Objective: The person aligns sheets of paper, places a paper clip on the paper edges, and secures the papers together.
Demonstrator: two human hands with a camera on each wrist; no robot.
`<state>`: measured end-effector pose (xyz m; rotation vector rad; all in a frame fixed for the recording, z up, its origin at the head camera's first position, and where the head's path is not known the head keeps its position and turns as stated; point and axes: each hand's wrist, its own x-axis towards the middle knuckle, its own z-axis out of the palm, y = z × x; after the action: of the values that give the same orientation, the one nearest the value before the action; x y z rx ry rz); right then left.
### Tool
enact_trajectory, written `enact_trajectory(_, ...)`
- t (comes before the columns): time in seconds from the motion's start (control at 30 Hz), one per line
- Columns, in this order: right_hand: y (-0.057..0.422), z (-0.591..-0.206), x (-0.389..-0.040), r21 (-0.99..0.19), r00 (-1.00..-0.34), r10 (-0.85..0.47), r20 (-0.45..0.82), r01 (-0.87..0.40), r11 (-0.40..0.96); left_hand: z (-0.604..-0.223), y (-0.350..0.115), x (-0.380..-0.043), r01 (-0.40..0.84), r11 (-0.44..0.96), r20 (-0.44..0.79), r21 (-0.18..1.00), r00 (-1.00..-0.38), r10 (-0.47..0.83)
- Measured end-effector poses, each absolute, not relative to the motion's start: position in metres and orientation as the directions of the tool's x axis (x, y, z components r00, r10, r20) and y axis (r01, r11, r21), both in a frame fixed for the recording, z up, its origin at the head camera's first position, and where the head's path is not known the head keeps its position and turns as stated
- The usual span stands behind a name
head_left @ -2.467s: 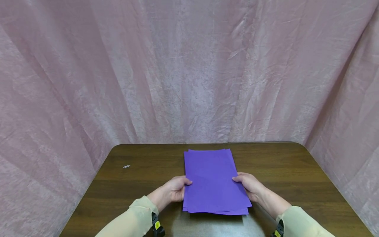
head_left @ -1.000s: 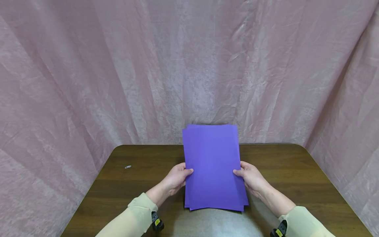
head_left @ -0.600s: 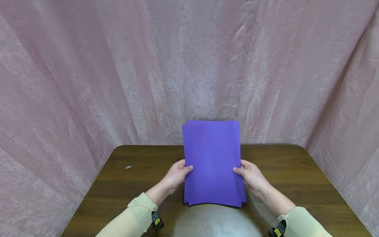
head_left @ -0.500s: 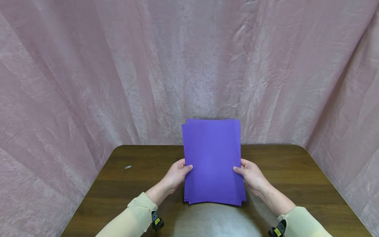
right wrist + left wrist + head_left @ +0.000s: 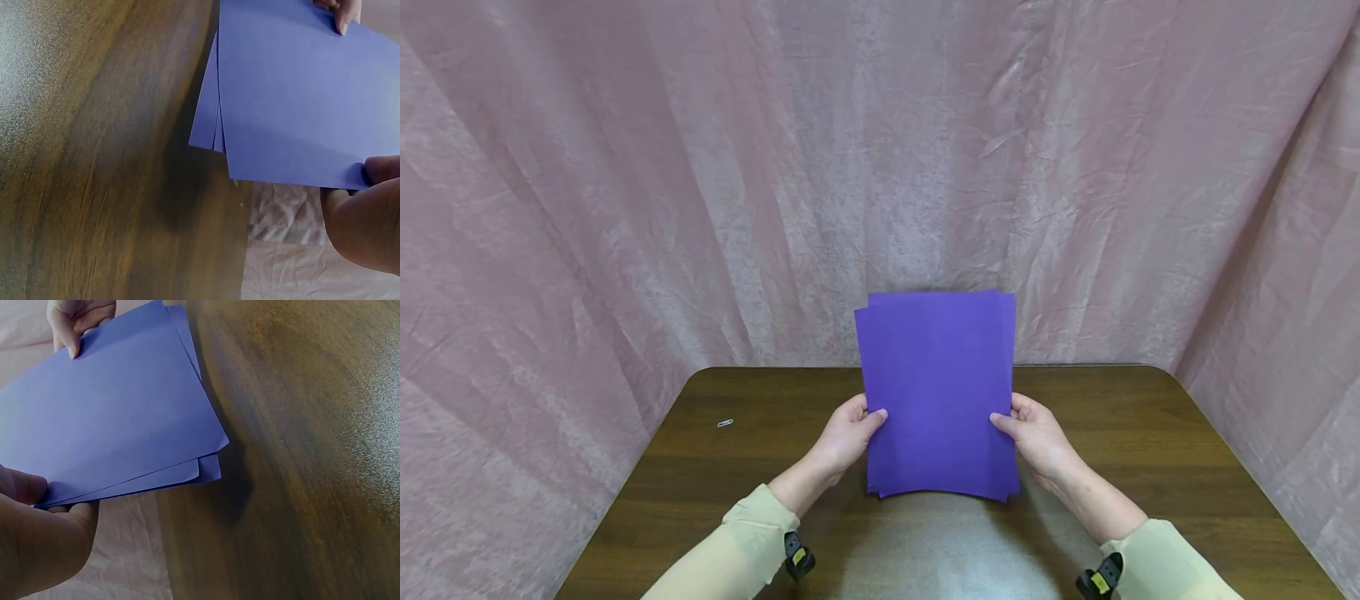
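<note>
Several purple paper sheets [image 5: 936, 375] form a loose stack, tilted up above the table, with their edges and corners out of line. My left hand [image 5: 845, 433] pinches the stack's left edge, thumb on the front face and fingers behind. On the opposite edge my right hand [image 5: 1037, 435] grips the same way. In the left wrist view the lower corners of the sheets [image 5: 125, 406] fan apart, and the right wrist view shows the offset layers of the paper [image 5: 294, 94] too. The fingers behind the paper are mostly hidden.
A small paper clip [image 5: 725, 422] lies on the left part of the brown wooden table [image 5: 1150, 467]. Pink curtains [image 5: 880, 167] hang behind the table and along its sides.
Both hands have lifted the purple sheets and tilted them more upright, so the top edge now stands above the table's far edge. The paper clip stays on the table.
</note>
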<state>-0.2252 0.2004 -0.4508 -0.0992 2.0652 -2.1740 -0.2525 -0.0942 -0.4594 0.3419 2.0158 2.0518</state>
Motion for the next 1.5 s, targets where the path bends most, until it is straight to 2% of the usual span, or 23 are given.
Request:
enact_trajectory(0.83, 0.198, -0.437, -0.229, -0.998, -0.998, -0.055, 0.043, -0.045, 0.039, -0.446, -0.087, -0.261, 0.064, 0.005, 0.061, 0.998, -0.972, 0.229)
enact_trajectory(1.5, 0.195, -0.444, -0.235, -0.998, -0.998, -0.036, 0.042, -0.043, 0.041, -0.454, -0.085, -0.267, 0.085, 0.019, 0.079, 0.996, -0.974, 0.211)
